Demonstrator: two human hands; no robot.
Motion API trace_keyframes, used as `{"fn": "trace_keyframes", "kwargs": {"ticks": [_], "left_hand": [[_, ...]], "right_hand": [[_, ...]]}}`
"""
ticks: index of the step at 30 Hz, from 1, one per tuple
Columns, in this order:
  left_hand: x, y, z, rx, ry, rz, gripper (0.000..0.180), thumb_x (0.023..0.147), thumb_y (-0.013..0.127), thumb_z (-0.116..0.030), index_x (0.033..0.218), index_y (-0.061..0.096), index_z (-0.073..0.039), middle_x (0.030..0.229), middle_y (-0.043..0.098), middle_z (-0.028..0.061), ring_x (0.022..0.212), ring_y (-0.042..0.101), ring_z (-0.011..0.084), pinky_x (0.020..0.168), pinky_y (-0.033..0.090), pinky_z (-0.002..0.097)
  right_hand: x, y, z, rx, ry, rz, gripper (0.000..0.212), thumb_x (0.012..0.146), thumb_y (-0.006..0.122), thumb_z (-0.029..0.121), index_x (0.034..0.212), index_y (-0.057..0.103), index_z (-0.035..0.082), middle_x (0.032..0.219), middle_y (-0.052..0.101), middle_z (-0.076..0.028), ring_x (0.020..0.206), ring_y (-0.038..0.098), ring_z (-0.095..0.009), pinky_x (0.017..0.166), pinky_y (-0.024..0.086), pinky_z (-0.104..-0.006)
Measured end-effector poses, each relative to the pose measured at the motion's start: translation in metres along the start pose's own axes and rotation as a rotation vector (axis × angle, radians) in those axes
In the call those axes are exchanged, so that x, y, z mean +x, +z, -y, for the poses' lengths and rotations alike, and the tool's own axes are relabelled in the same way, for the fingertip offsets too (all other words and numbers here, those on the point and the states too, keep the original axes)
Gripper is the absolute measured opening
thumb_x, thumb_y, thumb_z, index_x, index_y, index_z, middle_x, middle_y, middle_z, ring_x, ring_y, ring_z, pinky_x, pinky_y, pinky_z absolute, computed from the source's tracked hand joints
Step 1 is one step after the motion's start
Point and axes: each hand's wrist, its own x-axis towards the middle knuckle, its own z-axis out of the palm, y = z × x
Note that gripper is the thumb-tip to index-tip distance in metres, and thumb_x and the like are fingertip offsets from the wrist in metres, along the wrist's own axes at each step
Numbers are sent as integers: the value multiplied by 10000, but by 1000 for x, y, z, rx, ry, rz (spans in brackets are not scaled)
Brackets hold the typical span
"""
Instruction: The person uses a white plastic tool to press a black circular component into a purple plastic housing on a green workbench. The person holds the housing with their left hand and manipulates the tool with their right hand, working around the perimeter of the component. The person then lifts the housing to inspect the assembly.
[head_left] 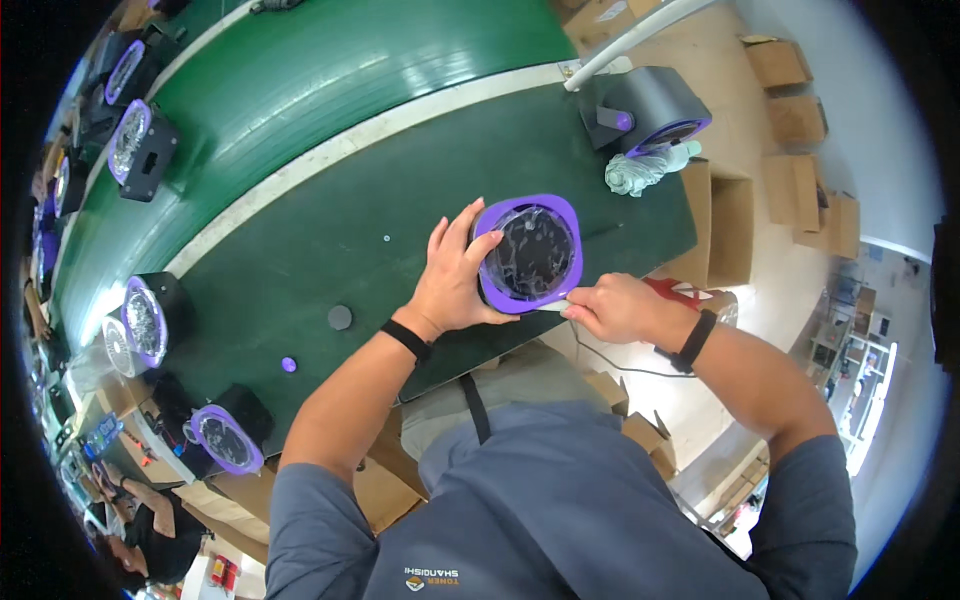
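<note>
Dark green table (420, 160), scattered with parts.
Toward the right corner sits a black-and-purple housing (662, 98), a crumpled translucent bag (632, 176) close by; over on the left lie a dark round disc (340, 317), a small purple cap (289, 365) and a tiny pale piece (387, 238).

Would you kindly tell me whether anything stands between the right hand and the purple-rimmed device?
Nothing visible blocks it: the right hand is at the lower right edge of the purple-rimmed device, holding only a slim pale piece. The left hand holds the left side.
</note>
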Motion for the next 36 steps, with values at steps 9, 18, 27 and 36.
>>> {"fn": "trace_keyframes", "kwargs": {"ticks": [9,18,27,36], "left_hand": [[11,-74,-86,491,-133,387,1400,491,1049,-511,1672,362,-207,1769,194,260,1620,207,529,1273,222,719],[62,-48,-82,611,58,648,1382,476,1004,-579,1675,388,-274,1731,304,226,1583,288,501,1228,282,743],[63,-44,-83,637,23,635,1353,495,1002,-575,1673,400,-291,1684,353,211,1559,308,489,1185,323,748],[64,-40,-88,657,27,647,1350,504,994,-574,1675,396,-266,1684,338,221,1558,303,500,1176,318,767]], "right_hand": [[52,-103,31,-613,-236,359,381,1025,664,426,984,830,85,986,811,-163,979,786,-393,834,626,-530],[42,-100,27,-538,-188,283,404,1039,654,435,984,834,77,982,806,-163,985,783,-387,823,622,-510],[-14,-85,49,-193,78,150,214,919,667,138,1033,824,48,1001,809,-196,965,802,-388,841,638,-510],[-43,-15,-17,-112,40,-42,361,1075,599,436,1034,741,106,827,757,-185,835,762,-428,743,603,-571]]}}
